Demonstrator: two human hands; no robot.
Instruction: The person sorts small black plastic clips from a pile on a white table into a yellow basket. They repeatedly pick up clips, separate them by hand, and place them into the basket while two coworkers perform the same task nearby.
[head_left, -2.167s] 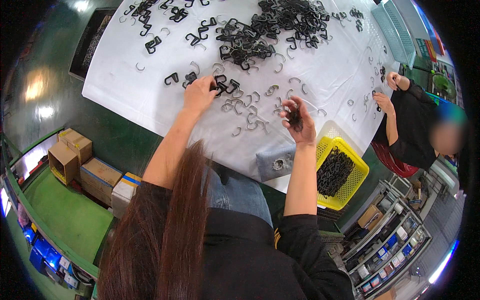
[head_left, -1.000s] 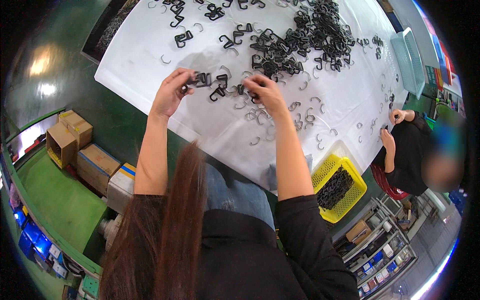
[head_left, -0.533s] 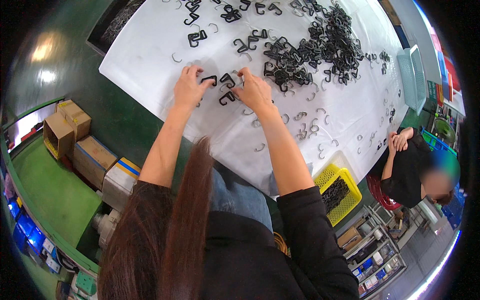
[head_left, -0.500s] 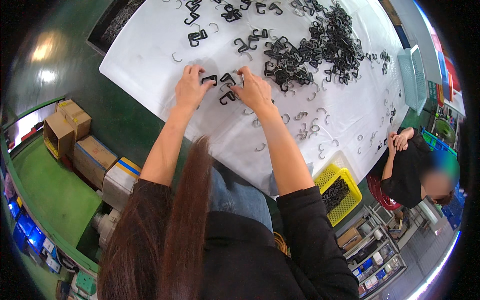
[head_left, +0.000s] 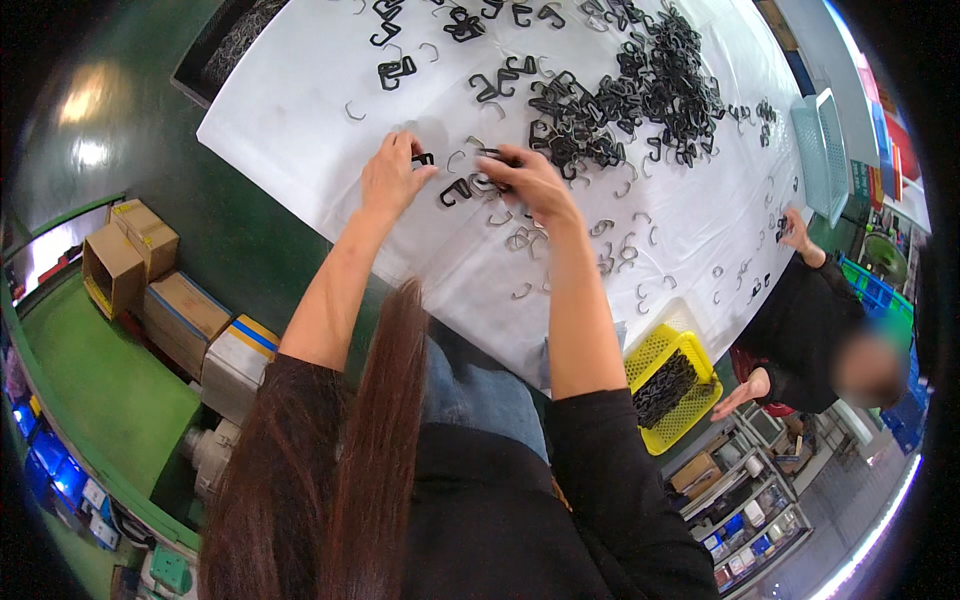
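Over the white-covered table [head_left: 300, 140], my left hand [head_left: 390, 178] pinches a black hook-shaped part [head_left: 424, 159] between thumb and fingers. To its right, my right hand [head_left: 540, 185] is partly smeared by motion; its fingertips close on another dark hook-shaped part [head_left: 489, 152]. Below and between the hands lies a loose black hook-shaped part [head_left: 455, 192]. Thin C-shaped metal wires [head_left: 520, 238] are scattered under and beside my right hand. Beyond it spreads a big pile of black hook-shaped parts [head_left: 670, 80].
A yellow basket [head_left: 706, 400] with black parts stands at the table's near right edge. A pale blue basket [head_left: 822, 160] is at the far right. One co-worker's hand [head_left: 795, 232] reaches onto the table; the other [head_left: 742, 392] is beside the yellow basket. Cardboard boxes [head_left: 190, 318] stand at left.
My right hand has shifted right, away from the left one, and turned. The left hand moved slightly right. The co-worker's hands, together before, are now apart, one at the table, one near the yellow basket.
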